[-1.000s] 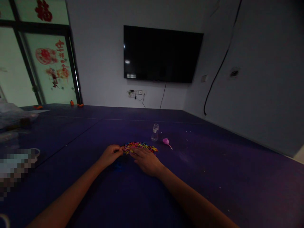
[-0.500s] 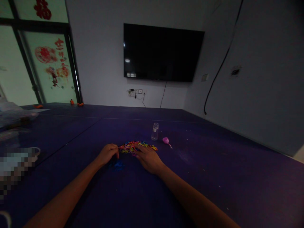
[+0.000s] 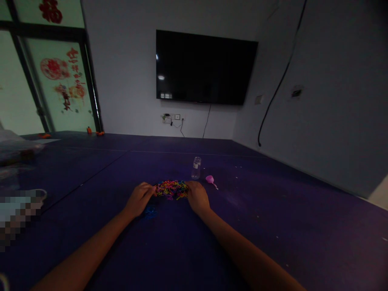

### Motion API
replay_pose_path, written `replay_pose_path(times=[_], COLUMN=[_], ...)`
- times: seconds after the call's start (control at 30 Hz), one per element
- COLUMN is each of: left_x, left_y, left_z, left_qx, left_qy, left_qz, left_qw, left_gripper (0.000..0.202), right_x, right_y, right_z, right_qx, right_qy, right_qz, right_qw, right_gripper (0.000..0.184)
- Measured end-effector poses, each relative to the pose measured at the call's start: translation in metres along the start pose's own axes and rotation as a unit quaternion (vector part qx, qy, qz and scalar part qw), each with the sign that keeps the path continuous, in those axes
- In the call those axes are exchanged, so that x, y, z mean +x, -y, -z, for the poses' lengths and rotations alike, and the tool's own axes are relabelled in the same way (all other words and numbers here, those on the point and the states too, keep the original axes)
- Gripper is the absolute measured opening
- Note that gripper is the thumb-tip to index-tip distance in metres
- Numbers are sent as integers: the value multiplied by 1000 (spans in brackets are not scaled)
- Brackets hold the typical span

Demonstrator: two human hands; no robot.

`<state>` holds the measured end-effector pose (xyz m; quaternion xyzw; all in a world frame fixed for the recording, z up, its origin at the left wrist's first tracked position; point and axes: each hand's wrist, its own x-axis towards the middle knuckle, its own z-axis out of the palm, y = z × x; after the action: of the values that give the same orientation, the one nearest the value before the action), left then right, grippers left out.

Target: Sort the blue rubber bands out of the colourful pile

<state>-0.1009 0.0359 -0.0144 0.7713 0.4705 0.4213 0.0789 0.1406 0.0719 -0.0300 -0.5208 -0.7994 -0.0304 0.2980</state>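
Observation:
A heap of small multicoloured loops that look like rubber bands (image 3: 171,188) lies on the dark purple surface between my hands. My left hand (image 3: 140,199) touches the heap's left edge, its fingers stretched toward the loops. Cupped against the right edge, my right hand (image 3: 197,197) has its fingertips partly hidden behind the loops. Neither hand visibly lifts anything. A small separate pile of blue loops (image 3: 150,212) rests just below my left hand. Behind my right hand stands a clear jar with a white label (image 3: 196,169). Right of the jar lies a pink scoop-like piece (image 3: 209,179) with a thin tail.
The purple surface (image 3: 273,194) is wide and meets the wall at the back. Clear plastic bags (image 3: 15,147) and a blurred-out item (image 3: 20,214) lie at the left. Small orange objects (image 3: 100,133) sit near the glass door. A television (image 3: 206,68) hangs above.
My right hand has slid off the top of the heap to its right edge. My left hand has moved in against the left edge. The heap looks narrower and more gathered.

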Motion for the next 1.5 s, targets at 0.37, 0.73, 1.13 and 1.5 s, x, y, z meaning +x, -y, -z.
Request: replay_pose_path(times=[0.37, 0.73, 1.13, 1.5], left_x=[-3, -3, -2, -5], left_y=[3, 14, 16, 12], left_z=[-6, -8, -4, -4], left_qx=[-58, 11, 80, 53], left_qy=[65, 49, 13, 86], left_qz=[5, 28, 68, 5], left_qw=[996, 998, 994, 995], left_gripper=[59, 58, 56, 50], right_x=[-4, -4, -3, -1], right_y=[15, 16, 16, -3], right_z=[0, 2, 7, 9], right_qx=[-6, -16, -18, -72], right_qy=[94, 105, 56, 22], right_qz=[197, 182, 122, -81], right_qw=[976, 977, 991, 994], right_gripper=[44, 36, 30, 29])
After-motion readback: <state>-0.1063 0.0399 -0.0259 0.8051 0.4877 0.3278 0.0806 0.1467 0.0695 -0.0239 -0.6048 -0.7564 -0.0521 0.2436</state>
